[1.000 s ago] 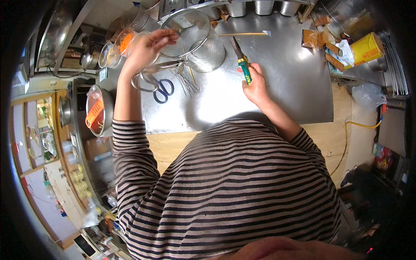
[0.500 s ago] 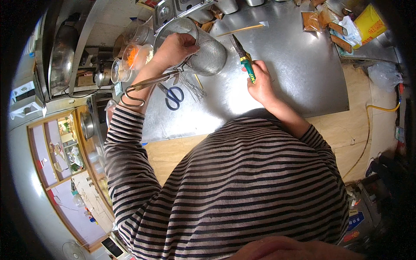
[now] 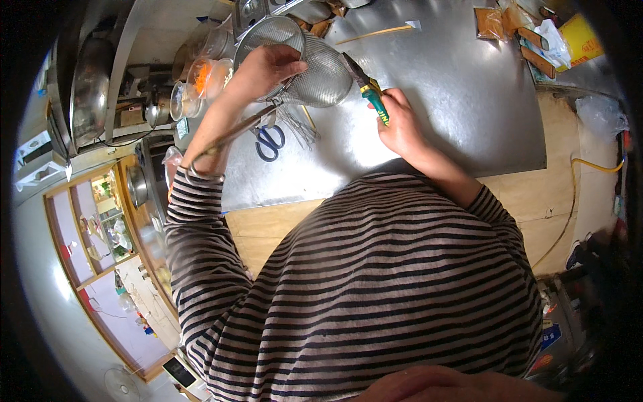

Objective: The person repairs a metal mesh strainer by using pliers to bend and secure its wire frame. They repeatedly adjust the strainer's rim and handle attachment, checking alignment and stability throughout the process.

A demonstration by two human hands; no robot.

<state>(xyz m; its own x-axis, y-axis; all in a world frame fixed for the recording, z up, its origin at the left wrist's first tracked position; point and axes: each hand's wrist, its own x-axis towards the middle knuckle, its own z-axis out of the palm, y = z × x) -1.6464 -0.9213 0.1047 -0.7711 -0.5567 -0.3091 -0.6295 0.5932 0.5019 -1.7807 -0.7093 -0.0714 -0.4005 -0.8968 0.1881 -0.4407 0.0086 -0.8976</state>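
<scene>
Gripping the green-handled pliers (image 3: 373,100), the right hand (image 3: 400,126) had its fingers clamped round the grips, and the dark metal nose pointed up and to the left. The tip of the nose reached the outer edge of the wire-mesh strainer (image 3: 325,79) in the view; whether it touched the mesh could not be told. The strainer sat tilted above the left part of the worktop (image 3: 462,120), with its round mouth toward the left hand and its deep mesh body off to the right. The left hand (image 3: 270,68) lay across that mouth, fingers bent and thumb close by them at the rim; whether they were pinched on anything could not be made out. The strainer's metal handle (image 3: 246,126) ran down and to the left, along the left forearm.

Below the strainer lay thin metal wires (image 3: 303,128), and just beside them a pair of scissors (image 3: 270,143) with dark blue loops. Beyond the strainer, a slim yellowish stick (image 3: 376,31) rested on the bare metal. Left of the left hand stood a clear tub (image 3: 201,78) with orange shreds in it. Toward the far right corner were a small bag (image 3: 489,24) with brown contents and, farther right, a bright yellow package (image 3: 581,41).
</scene>
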